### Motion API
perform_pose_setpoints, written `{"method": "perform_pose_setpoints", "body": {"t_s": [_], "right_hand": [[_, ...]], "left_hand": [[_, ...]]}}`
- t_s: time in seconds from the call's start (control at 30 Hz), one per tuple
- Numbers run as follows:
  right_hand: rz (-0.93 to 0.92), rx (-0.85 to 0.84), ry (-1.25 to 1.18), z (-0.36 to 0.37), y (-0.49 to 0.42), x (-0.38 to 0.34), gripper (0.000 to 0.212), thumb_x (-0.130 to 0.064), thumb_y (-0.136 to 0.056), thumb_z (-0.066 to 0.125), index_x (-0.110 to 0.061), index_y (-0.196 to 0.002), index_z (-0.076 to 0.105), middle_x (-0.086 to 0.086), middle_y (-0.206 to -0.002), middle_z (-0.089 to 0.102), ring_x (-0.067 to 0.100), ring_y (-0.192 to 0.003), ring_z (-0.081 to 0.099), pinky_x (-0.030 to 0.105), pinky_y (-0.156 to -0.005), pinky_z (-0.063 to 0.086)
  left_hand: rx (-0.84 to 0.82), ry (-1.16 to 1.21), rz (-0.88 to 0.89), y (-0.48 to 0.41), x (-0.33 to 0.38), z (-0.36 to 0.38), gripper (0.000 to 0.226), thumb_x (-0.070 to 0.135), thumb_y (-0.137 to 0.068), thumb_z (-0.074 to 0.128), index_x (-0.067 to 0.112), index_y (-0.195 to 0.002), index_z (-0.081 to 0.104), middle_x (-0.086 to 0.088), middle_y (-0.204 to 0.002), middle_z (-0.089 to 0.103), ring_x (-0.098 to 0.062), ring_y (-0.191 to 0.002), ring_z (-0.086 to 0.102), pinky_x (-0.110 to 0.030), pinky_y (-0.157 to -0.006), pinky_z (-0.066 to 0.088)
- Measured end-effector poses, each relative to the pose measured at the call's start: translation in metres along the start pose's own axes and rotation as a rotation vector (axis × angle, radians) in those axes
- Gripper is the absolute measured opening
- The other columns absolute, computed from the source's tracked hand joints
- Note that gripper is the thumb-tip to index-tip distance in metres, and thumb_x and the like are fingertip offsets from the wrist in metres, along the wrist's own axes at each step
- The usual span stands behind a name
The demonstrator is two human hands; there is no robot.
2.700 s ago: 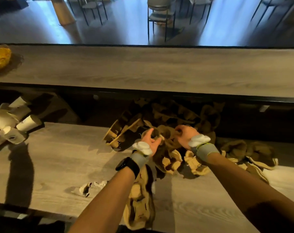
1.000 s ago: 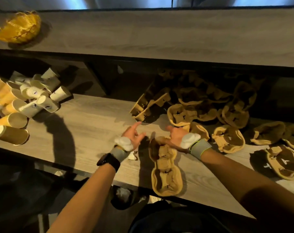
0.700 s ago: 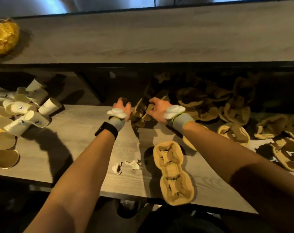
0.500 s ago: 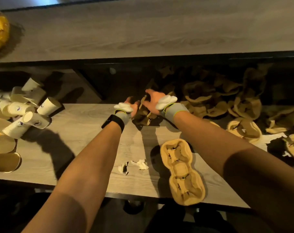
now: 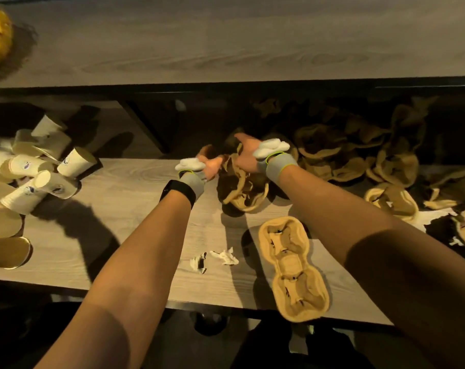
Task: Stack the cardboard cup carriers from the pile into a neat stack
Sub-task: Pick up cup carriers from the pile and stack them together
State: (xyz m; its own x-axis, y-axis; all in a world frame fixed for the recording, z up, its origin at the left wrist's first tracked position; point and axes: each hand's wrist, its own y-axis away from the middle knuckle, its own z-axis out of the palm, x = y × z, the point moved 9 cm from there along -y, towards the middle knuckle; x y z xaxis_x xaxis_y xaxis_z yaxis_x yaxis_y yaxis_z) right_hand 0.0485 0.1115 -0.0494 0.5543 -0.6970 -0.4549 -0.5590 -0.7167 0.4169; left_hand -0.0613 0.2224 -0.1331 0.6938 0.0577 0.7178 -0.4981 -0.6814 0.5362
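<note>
Cups: paper cups (image 5: 34,177) lie tumbled at the far left of the lower counter (image 5: 135,209); not part of the step.

Left hand (image 5: 210,166), watch (image 5: 178,191) on the wrist: fingers curl onto the left rim of the carrier clump (image 5: 243,190). Blur hides the exact hold.

Clump: several carriers tangled and tilted. The low end looks close to the counter; contact cannot be told.

Right hand (image 5: 248,155): clamped over the clump's top edge, thumb raised.

Paper scraps (image 5: 218,258) lie near the front edge. Just right of them lies the flat carrier (image 5: 292,267), cups up, its near end overhanging the edge. It is judged to be the base of the stack. The pile (image 5: 359,155) runs from behind the right hand to the far right, mostly in shadow.

Step in hand, judged: pull the clump free and separate it.
- Peel one carrier off at a time. Moulded pulp snags in its cut-outs and tears if wrenched.
- Turn each carrier cups up, long axis matching the flat carrier, before lowering it so the wells nest.
- Slide the base inward first. The overhang could tip under added weight.

Change against 0.5 s ago:
- Cups, scraps and flat carrier unmoved.
- Both hands were already on the clump at the pile's left end. The clump now sits drawn nearer and more upright.

Against 1.0 s ago: both hands were then spread at the flat carrier's far end.
</note>
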Motion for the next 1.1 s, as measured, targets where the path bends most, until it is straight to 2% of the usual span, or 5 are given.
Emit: {"method": "perform_pose_setpoints", "body": {"t_s": [0.23,0.4,0.57,0.77,1.1], "right_hand": [[-0.165,0.009,-0.395,-0.003,0.051,0.018,0.061,-0.015,-0.092,0.054,-0.025,-0.148,0.032,-0.012,-0.073,0.049,0.008,-0.065,0.051,0.012,-0.057,0.046],[-0.17,-0.031,-0.347,0.002,0.102,0.05,0.072,-0.021,-0.088,0.06,-0.029,-0.151,0.026,-0.001,-0.089,0.055,0.018,-0.078,0.055,0.026,-0.068,0.045],[-0.175,-0.143,-0.096,0.02,0.149,0.091,0.08,-0.031,-0.086,0.066,-0.027,-0.152,0.021,0.01,-0.138,0.055,0.03,-0.124,0.053,0.031,-0.097,0.044],[-0.18,-0.263,-0.011,0.053,0.201,0.143,0.076,-0.033,-0.085,0.067,-0.022,-0.149,0.027,0.008,-0.135,0.056,0.029,-0.124,0.054,0.031,-0.097,0.045],[-0.199,-0.401,0.193,0.11,0.193,0.174,0.074,-0.035,-0.09,0.057,-0.02,-0.152,0.02,0.017,-0.149,0.036,0.036,-0.132,0.043,0.041,-0.104,0.043]], "left_hand": [[-0.012,0.015,0.138,0.05,0.027,0.004,0.059,0.026,-0.085,0.063,0.019,-0.139,0.038,-0.013,-0.126,0.061,-0.026,-0.113,0.061,-0.045,-0.102,0.048],[-0.044,-0.013,0.298,0.113,0.033,0.035,0.066,0.025,-0.084,0.068,0.02,-0.141,0.035,-0.011,-0.111,0.064,-0.021,-0.101,0.063,-0.022,-0.08,0.054],[-0.047,-0.082,0.312,0.169,0.007,0.076,0.087,0.038,-0.073,0.075,0.025,-0.144,0.028,-0.008,-0.124,0.06,-0.02,-0.111,0.059,-0.038,-0.096,0.051],[-0.033,-0.187,0.306,0.224,-0.037,0.125,0.08,0.022,-0.077,0.075,0.019,-0.144,0.033,0.006,-0.08,0.054,-0.001,-0.062,0.048,-0.005,-0.059,0.038],[-0.066,-0.365,0.154,0.237,-0.088,0.154,0.074,0.035,-0.081,0.07,0.033,-0.144,0.032,0.005,-0.071,0.046,-0.013,-0.07,0.048,-0.021,-0.059,0.037]]}}
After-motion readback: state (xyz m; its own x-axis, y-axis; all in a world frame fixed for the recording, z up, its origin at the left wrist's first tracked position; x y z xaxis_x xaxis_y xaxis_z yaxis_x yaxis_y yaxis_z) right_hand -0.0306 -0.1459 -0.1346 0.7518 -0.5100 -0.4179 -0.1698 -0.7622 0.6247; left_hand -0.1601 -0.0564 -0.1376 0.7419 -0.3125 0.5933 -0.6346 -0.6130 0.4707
